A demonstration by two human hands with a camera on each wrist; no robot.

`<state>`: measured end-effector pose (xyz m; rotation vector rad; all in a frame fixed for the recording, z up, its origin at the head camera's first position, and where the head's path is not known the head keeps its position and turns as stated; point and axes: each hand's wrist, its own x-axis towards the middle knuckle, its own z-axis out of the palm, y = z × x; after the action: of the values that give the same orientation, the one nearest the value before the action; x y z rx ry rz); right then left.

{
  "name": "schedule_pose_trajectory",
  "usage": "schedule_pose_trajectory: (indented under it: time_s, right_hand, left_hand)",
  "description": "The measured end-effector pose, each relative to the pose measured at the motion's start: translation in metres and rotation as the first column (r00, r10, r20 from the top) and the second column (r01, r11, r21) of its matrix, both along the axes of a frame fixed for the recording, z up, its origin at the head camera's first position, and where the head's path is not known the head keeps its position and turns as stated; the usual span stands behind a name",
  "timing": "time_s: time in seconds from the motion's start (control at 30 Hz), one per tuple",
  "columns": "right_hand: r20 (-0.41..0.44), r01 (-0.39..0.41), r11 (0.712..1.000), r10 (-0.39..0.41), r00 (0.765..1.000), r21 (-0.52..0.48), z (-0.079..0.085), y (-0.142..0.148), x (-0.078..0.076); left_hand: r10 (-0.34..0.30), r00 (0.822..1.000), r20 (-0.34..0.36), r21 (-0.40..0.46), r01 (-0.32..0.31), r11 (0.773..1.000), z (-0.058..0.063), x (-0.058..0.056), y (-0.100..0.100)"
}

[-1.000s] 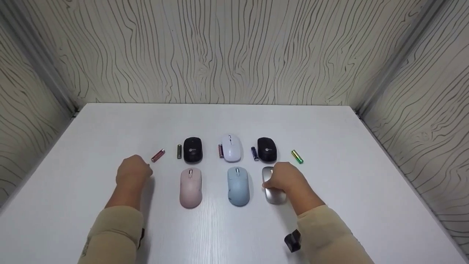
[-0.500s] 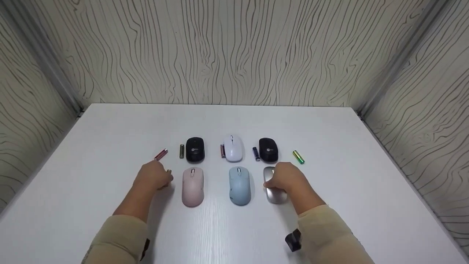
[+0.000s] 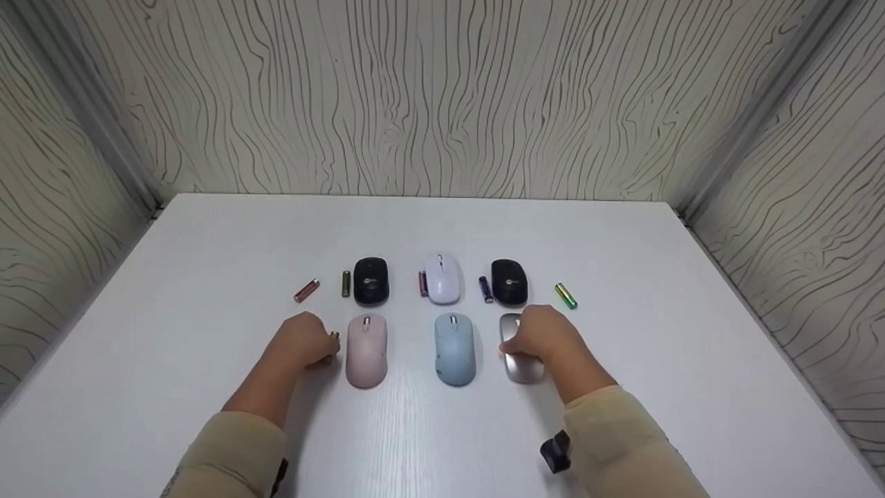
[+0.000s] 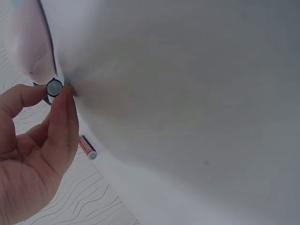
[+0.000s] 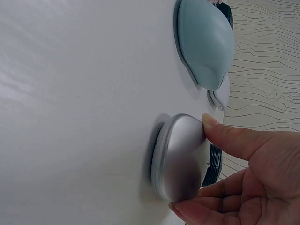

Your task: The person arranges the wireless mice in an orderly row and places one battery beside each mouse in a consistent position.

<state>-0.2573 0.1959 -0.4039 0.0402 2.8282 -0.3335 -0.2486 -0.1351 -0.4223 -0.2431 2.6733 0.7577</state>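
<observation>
My left hand (image 3: 302,339) is just left of the pink mouse (image 3: 367,354). Between its thumb and fingertips it pinches a battery (image 4: 54,88), seen end-on in the left wrist view, close by the pink mouse's side. A silver mouse (image 5: 180,154) lies on the white table, and my right hand (image 3: 545,334) grips it by both sides, thumb on the left edge and fingers on the right. The palm hides part of that mouse in the head view. Between the hands sits a light blue mouse (image 3: 455,351).
Behind stand a black mouse (image 3: 371,282), a white mouse (image 3: 443,279) and another black mouse (image 3: 509,283). Near them lie a red battery (image 3: 306,290), a dark green battery (image 3: 346,284), a red-and-dark battery (image 3: 422,284), a blue battery (image 3: 486,290) and a green-yellow battery (image 3: 565,295).
My left hand has moved right and slightly nearer me, up to the pink mouse, with the battery in its fingers. The right hand keeps its grip on the silver mouse.
</observation>
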Motion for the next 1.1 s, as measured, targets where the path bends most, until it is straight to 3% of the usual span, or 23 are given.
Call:
schedule_pose_trajectory:
  time_s: [0.3, 0.93, 1.1]
  right_hand:
    - [-0.020, -0.012, 1.000, 0.012, 1.000, -0.017, 0.001, 0.001, 0.003]
    - [-0.007, -0.010, 1.000, 0.010, 1.000, 0.003, 0.002, 0.000, 0.003]
    - [-0.008, -0.008, 1.000, 0.008, 1.000, 0.002, 0.002, 0.000, 0.003]
  left_hand:
    - [0.002, 0.998, -0.068, -0.011, -0.003, 1.000, 0.000, 0.005, 0.012]
    - [-0.038, 0.996, -0.085, -0.069, 0.032, 0.997, 0.001, 0.007, 0.011]
    - [-0.011, 0.999, -0.052, -0.018, 0.010, 1.000, 0.001, 0.005, 0.011]
